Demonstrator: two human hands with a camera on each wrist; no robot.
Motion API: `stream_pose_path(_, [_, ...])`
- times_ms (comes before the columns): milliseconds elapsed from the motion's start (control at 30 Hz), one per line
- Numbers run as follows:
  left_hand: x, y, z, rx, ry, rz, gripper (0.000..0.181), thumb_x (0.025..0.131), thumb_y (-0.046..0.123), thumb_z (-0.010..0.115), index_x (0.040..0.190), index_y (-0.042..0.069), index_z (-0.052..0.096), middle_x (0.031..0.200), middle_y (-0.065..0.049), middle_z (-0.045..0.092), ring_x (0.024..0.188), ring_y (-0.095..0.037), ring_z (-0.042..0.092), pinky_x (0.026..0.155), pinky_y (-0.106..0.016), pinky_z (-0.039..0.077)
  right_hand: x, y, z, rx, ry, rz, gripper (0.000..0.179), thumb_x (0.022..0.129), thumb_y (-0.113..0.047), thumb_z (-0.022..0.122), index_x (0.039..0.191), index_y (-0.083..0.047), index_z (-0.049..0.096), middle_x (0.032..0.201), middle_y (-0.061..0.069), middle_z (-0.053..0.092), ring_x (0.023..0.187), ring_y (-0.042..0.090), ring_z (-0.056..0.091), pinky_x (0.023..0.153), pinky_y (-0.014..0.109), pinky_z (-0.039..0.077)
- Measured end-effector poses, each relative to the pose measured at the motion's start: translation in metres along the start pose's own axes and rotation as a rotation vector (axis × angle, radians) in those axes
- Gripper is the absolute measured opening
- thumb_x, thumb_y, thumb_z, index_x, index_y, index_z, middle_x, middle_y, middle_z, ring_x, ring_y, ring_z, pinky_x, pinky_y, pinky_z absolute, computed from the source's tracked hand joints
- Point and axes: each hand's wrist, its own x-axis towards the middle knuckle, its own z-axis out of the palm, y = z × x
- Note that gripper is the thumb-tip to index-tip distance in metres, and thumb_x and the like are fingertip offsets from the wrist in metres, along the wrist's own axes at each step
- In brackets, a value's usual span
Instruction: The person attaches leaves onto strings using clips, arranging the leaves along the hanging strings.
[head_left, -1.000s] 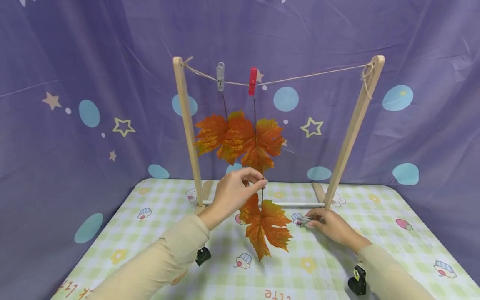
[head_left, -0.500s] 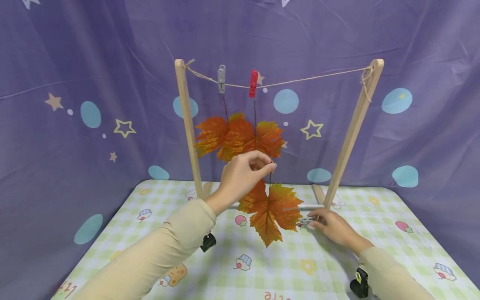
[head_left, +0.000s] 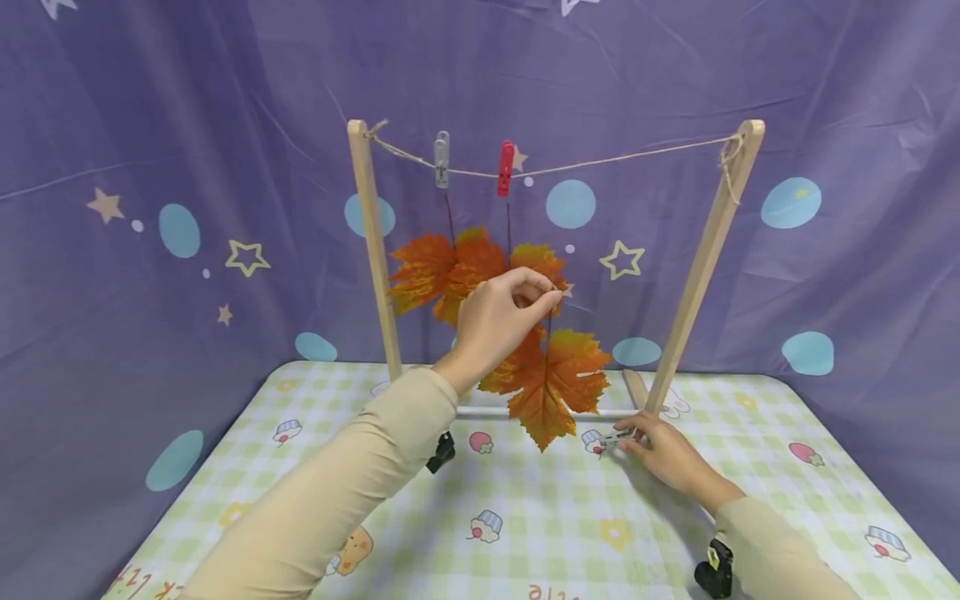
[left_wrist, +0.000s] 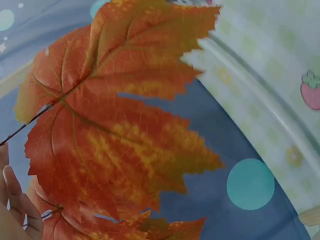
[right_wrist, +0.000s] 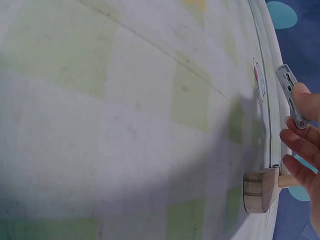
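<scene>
My left hand (head_left: 504, 317) pinches the thin stem of an orange autumn leaf (head_left: 551, 383), which hangs below the fingertips; the same leaf (left_wrist: 110, 105) fills much of the left wrist view. Behind that hand, two more orange leaves (head_left: 423, 267) hang from a string (head_left: 622, 157), one under a grey clothespin (head_left: 442, 160) and the other under a red clothespin (head_left: 506, 169). Low on the right, my right hand (head_left: 667, 454) holds a grey clothespin (right_wrist: 291, 95) between thumb and fingers, close over the tablecloth.
Two wooden posts (head_left: 697, 275) carry the string, joined low down by a white rod (head_left: 480, 411). One wooden foot (right_wrist: 260, 192) shows near my right hand. A checked cloth (head_left: 420, 542) covers the table, and a purple curtain (head_left: 225, 108) hangs behind.
My left hand has risen and shifted slightly right, lifting the leaf by its stem in front of the hanging leaves. The right hand stays nearly in place with its clothespin.
</scene>
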Motion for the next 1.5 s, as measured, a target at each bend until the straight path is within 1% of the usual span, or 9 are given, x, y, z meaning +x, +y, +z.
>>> stream_pose_path(200, [0.013,0.003,0.004,0.044,0.014,0.039,0.019,0.093,0.043,0.069,0.099,0.026,0.072,0.082,0.017,0.070,0.070,0.001,0.058,0.055,-0.028,0.042,-0.003,-0.002,-0.004,0.007,0.034,0.020,0.030,0.090,-0.010,0.073,0.118,-0.003,0.069,0.102,0.002,0.065,0.087,0.018,0.060,0.074,0.040,0.051])
stream_pose_path(500, [0.031,0.011,0.010,-0.002,0.109,0.026,0.019,0.093,0.042,0.069,0.099,0.025,0.073,0.083,0.014,0.071,0.072,-0.002,0.056,0.060,-0.028,0.042,-0.006,-0.002,-0.006,0.030,0.075,0.005,0.029,0.088,-0.009,0.075,0.116,-0.002,0.069,0.098,0.004,0.066,0.085,0.018,0.061,0.074,0.039,0.052])
stream_pose_path(633, [0.038,0.015,0.009,0.000,0.120,0.043,0.019,0.094,0.042,0.069,0.101,0.024,0.073,0.086,0.014,0.072,0.073,-0.003,0.057,0.060,-0.028,0.043,-0.008,-0.005,-0.011,0.058,0.077,0.026,0.028,0.087,-0.010,0.076,0.113,-0.004,0.070,0.095,0.005,0.065,0.085,0.019,0.061,0.074,0.039,0.052])
stream_pose_path(767, [0.042,0.018,0.011,0.010,0.115,0.059,0.020,0.094,0.042,0.068,0.103,0.024,0.073,0.088,0.013,0.072,0.074,-0.003,0.058,0.058,-0.028,0.043,-0.009,-0.008,-0.017,0.060,0.092,0.035,0.027,0.088,-0.013,0.076,0.114,-0.007,0.071,0.094,0.001,0.064,0.086,0.019,0.060,0.075,0.040,0.051])
stream_pose_path(900, [0.045,0.022,0.018,0.012,0.128,0.078,0.022,0.095,0.043,0.067,0.104,0.024,0.073,0.090,0.012,0.073,0.073,-0.003,0.059,0.056,-0.026,0.042,-0.010,-0.009,-0.023,0.041,0.139,-0.006,0.026,0.089,-0.012,0.075,0.113,-0.005,0.071,0.093,-0.002,0.066,0.083,0.016,0.059,0.073,0.038,0.050])
stream_pose_path(1033, [0.048,0.027,0.027,0.015,0.161,0.116,0.022,0.095,0.043,0.066,0.104,0.023,0.073,0.092,0.013,0.073,0.072,-0.002,0.058,0.055,-0.024,0.041,-0.011,-0.010,-0.027,0.029,0.184,-0.028,0.024,0.091,-0.010,0.072,0.114,-0.003,0.070,0.098,0.001,0.067,0.084,0.012,0.058,0.074,0.036,0.051])
stream_pose_path(1167, [0.053,0.033,0.033,0.032,0.182,0.148,0.022,0.095,0.043,0.066,0.103,0.023,0.073,0.090,0.015,0.073,0.072,-0.002,0.057,0.057,-0.023,0.041,-0.013,-0.011,-0.031,0.031,0.194,-0.019,0.025,0.094,-0.011,0.069,0.117,-0.002,0.069,0.104,0.005,0.068,0.087,0.014,0.059,0.075,0.037,0.052])
stream_pose_path(1333, [0.058,0.036,0.036,0.042,0.190,0.149,0.022,0.095,0.043,0.066,0.103,0.024,0.073,0.089,0.015,0.073,0.069,-0.002,0.055,0.057,-0.023,0.040,-0.017,-0.012,-0.036,0.029,0.204,-0.003,0.024,0.095,-0.012,0.068,0.118,-0.005,0.070,0.103,0.002,0.068,0.087,0.011,0.057,0.076,0.035,0.052])
stream_pose_path(1500, [0.062,0.036,0.037,0.065,0.200,0.144,0.023,0.096,0.044,0.064,0.105,0.025,0.073,0.090,0.015,0.073,0.064,-0.003,0.052,0.054,-0.024,0.038,-0.020,-0.014,-0.042,0.019,0.243,-0.033,0.024,0.091,-0.010,0.073,0.115,-0.006,0.071,0.101,0.000,0.068,0.085,0.006,0.056,0.073,0.033,0.052])
